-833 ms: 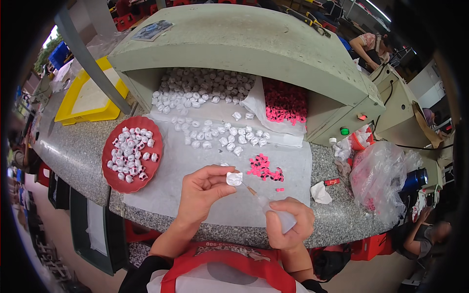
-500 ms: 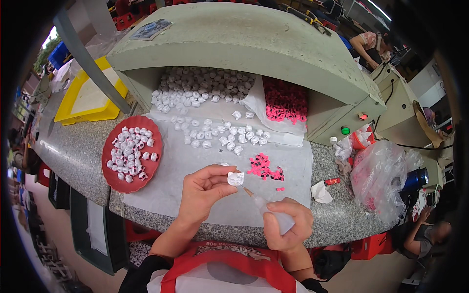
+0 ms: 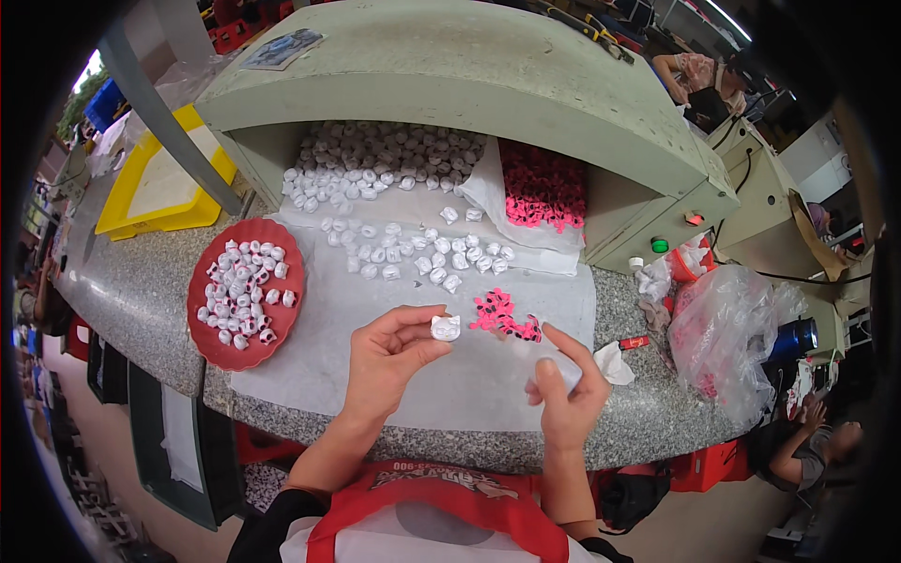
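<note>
White and lumpy, the small moulded piece (image 3: 446,327) sits between the thumb and fingertips of the left hand (image 3: 399,349), which pinches it by its left edge and leaves the front bare. It looks light and rather stiff, perhaps smooth enough to slip, so a gentle pinch at the rim, clear of the raised detail, seems the best hold. At four o'clock from it, the right hand (image 3: 571,403) loosely clasps a pale translucent bottle (image 3: 566,369), index finger stretched out; blur hides the nozzle. Between two and three o'clock, near that finger, lies a cluster of pink bits (image 3: 493,310) on the white sheet (image 3: 319,366). Loose white pieces (image 3: 438,260) spread toward twelve, below the pale green hood (image 3: 450,80). Farther out, a red dish (image 3: 230,358) of pieces stands at nine, a yellow tray (image 3: 160,223) at ten and a clear plastic bag (image 3: 732,328) at three.
</note>
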Demonstrator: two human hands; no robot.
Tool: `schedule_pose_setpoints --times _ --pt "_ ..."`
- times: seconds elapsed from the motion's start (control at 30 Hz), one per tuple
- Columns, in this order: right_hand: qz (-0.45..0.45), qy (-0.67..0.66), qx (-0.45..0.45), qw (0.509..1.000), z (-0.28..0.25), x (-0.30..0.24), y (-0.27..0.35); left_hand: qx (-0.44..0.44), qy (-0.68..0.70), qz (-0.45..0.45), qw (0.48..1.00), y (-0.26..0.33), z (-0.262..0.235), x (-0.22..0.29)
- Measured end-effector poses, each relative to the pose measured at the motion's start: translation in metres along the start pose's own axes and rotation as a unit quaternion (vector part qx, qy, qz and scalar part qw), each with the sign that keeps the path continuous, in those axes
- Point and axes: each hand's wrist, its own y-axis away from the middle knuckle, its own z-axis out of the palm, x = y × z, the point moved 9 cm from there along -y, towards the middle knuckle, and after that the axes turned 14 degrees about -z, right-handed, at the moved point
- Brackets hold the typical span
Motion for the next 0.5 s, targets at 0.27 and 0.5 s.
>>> schedule_pose_setpoints --times 0.27,0.5 --pt "0.124 0.224 -0.16 0.953 0.044 0.127 0.012 0.021 -0.002 -0.018 1.0 -0.003 -0.017 -0.016" --pt "-0.037 0.334 -0.187 0.923 0.051 0.119 0.008 0.07 0.005 -0.002 0.998 0.003 -0.033 -0.015"
